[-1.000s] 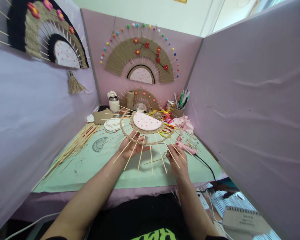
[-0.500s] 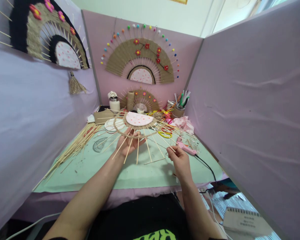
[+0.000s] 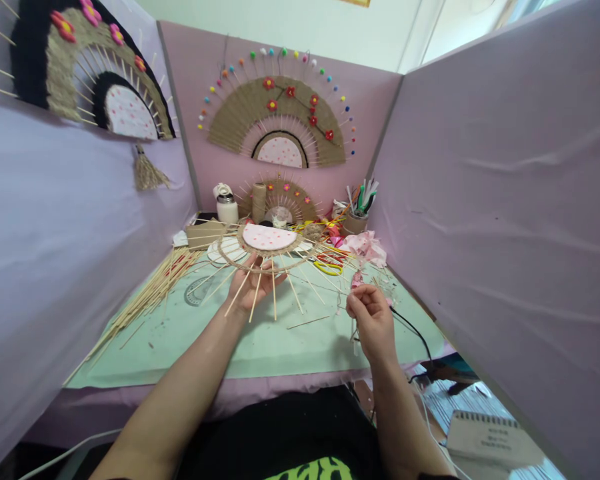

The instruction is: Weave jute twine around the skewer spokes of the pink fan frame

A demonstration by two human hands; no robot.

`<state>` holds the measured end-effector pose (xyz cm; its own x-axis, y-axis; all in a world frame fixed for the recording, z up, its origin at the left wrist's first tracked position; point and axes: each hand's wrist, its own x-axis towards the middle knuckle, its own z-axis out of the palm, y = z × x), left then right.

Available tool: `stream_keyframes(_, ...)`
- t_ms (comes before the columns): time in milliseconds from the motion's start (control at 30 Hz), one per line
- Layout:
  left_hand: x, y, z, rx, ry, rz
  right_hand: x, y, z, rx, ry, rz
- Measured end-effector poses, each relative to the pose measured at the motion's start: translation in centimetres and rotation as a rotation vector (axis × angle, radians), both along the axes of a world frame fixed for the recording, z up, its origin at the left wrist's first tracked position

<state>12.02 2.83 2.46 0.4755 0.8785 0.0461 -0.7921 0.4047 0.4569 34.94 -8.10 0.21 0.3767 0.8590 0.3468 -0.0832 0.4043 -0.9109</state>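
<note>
The fan (image 3: 270,237) was up above the middle of the table (image 3: 180,360), its curved, stick-spoked side toward the near edge and its straight side toward the far edge. The left hand (image 3: 255,290) had hold of it from underneath, fingers loosely spread and half curled among the sticks, palm up; where the fingertips met the fan was hidden. The fan's spotted cloth lay just beyond and above that grip, with sticks reaching out past both sides of the hand. The right hand (image 3: 375,317), over the table's right part, was apart from the fan, thumb and forefinger pinched together on thin twine (image 3: 339,303), which ran faintly back toward the fan's ring. Just behind that hand, partly covered by it, was the glue gun (image 3: 357,280). Scissors (image 3: 329,268) lay beyond, between the hands. A loose stick (image 3: 307,323) lay nearer the near edge, and a bundle of sticks (image 3: 145,300) lined the left edge.
</note>
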Motion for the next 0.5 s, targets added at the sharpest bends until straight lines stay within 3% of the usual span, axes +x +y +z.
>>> stream_keyframes(167, -0.09, 0.02, -0.06, -0.016, 0.018, -0.046, -0.05, 0.37, -0.03, 0.035, 0.052, -0.009)
stream_keyframes(300, -0.2, -0.06, 0.02, -0.005, -0.014, -0.049, 0.07, 0.71, -0.34, -0.029, -0.018, -0.006)
stream_keyframes(500, -0.24, -0.59, 0.64, -0.039, -0.044, -0.045, -0.26, -0.05, -0.4, -0.134, -0.227, 0.194)
